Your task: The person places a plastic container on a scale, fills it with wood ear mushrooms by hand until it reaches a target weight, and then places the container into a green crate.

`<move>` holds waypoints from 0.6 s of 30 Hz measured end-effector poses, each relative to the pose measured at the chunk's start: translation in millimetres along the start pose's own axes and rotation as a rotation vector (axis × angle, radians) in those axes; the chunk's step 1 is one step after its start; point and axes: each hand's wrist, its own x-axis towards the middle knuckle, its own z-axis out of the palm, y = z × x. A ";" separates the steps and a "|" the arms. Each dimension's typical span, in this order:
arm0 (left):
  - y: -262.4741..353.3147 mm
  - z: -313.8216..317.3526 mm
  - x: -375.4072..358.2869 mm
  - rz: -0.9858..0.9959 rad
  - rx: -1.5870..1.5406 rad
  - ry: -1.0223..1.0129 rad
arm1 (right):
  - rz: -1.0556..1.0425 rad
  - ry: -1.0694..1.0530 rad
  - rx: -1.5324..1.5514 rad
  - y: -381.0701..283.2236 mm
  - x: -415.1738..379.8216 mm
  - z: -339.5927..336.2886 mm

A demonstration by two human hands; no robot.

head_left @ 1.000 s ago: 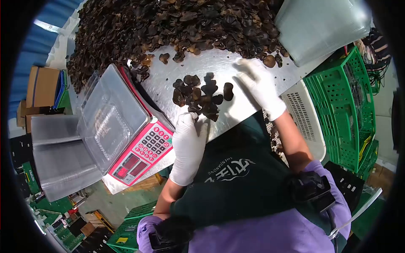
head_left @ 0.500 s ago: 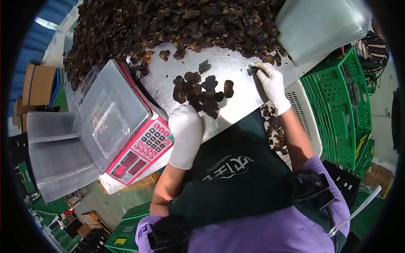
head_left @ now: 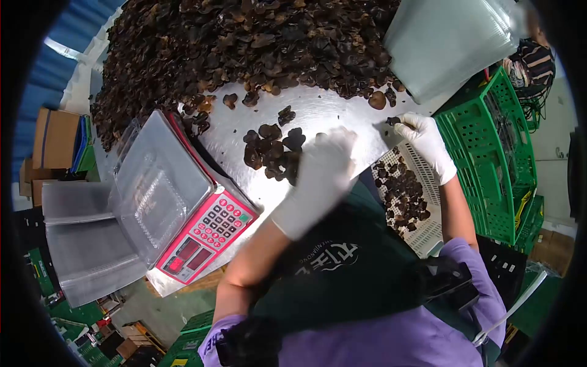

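My right hand (head_left: 430,145), in a white glove, pinches a small dark wood ear mushroom (head_left: 393,121) between thumb and fingertips at the table's right edge. My left hand (head_left: 321,177), gloved too, is smeared by motion above the near part of the metal table (head_left: 358,116); its fingers do not show clearly. Beside it lies a small cluster of wood ear mushrooms (head_left: 264,148), partly hidden by the glove. Below my right hand stands a white perforated basket (head_left: 418,161) with many mushroom pieces (head_left: 403,196) in it.
A large heap of wood ears (head_left: 244,49) covers the far side of the table. A red digital scale (head_left: 205,235) with a plastic tray (head_left: 159,183) stands at left. Stacked clear trays (head_left: 449,46) sit at upper right, green crates (head_left: 489,159) at right.
My left hand has moved right, across the near part of the cluster. My right hand has shifted right and nearer the basket, with a mushroom in its fingertips. The camera view has shifted slightly.
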 end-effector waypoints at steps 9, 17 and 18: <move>-67.4 -9.6 4.5 -0.226 0.191 -0.287 | -0.394 -0.065 -0.080 -22.6 17.8 81.4; -45.9 -19.7 -35.4 -0.139 0.135 0.086 | -0.278 0.428 -0.269 -1.9 83.4 83.1; -41.6 -20.7 -39.8 -0.154 0.137 0.072 | -0.319 0.426 -0.200 -6.8 81.3 83.1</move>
